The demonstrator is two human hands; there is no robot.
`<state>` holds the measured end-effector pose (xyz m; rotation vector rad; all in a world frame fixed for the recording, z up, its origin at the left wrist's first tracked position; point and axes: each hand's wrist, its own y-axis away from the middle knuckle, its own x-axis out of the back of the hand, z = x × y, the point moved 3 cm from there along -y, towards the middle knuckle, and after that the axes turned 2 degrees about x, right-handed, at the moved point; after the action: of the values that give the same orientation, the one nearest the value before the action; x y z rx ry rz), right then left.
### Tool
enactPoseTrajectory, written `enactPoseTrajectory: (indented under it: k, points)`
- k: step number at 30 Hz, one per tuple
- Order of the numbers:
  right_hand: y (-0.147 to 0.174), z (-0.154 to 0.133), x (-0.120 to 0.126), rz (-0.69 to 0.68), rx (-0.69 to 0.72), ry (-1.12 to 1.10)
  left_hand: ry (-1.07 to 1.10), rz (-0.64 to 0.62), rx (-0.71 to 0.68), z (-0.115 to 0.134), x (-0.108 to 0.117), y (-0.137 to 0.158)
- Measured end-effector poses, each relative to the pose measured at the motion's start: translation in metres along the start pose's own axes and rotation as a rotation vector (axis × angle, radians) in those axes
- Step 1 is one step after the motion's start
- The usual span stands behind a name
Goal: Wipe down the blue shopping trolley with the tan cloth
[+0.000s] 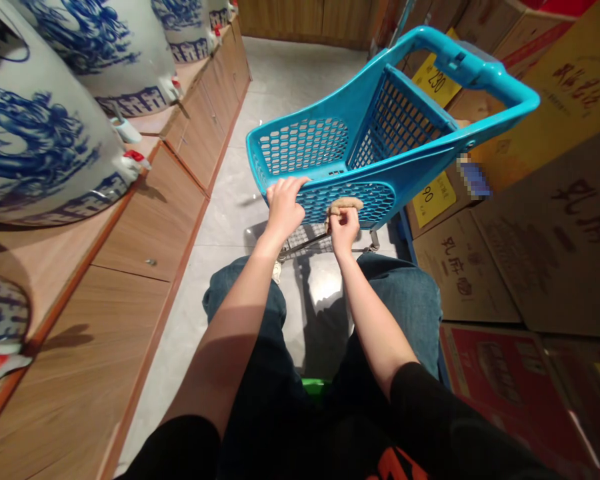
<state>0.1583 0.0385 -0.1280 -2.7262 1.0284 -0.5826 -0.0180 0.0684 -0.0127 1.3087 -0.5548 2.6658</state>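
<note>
A blue plastic shopping cart [325, 179] with mesh sides stands in front of my knees, its handle toward the upper right. My left hand [284, 212] is closed over the cart's near rim, close to its front corner. Pinched in my right hand [345, 232] is a tan cloth [347, 204], bunched up and pressed to the mesh of the near side wall. The cart's basket shows a blue folding grid panel [397, 120] at its handle end. Part of the cloth is hidden by my fingers.
On the left, large blue-and-white ceramic jars [45, 140] with red-handled taps stand on a wooden cabinet [145, 213]. Stacked cardboard boxes [473, 267] with yellow price signs [434, 199] line the right side. Grey tiled floor [275, 80] runs between them.
</note>
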Motion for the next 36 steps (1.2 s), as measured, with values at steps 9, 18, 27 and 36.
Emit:
enactPoseTrajectory:
  k: [9,18,27,36]
  points:
    - [0.024,-0.001,-0.007,-0.073,0.088,0.027,-0.019,-0.016,-0.023,0.001,0.001,0.005]
    - [0.042,0.029,-0.015,-0.240,-0.153,0.152,-0.022,-0.031,-0.018,0.003,0.002,0.004]
    - [0.023,-0.010,-0.002,0.008,0.170,-0.023,-0.041,-0.036,-0.021,0.004,0.002,0.006]
    - [0.042,0.031,-0.015,-0.235,-0.085,0.159,-0.052,-0.028,-0.026,0.004,0.003,0.007]
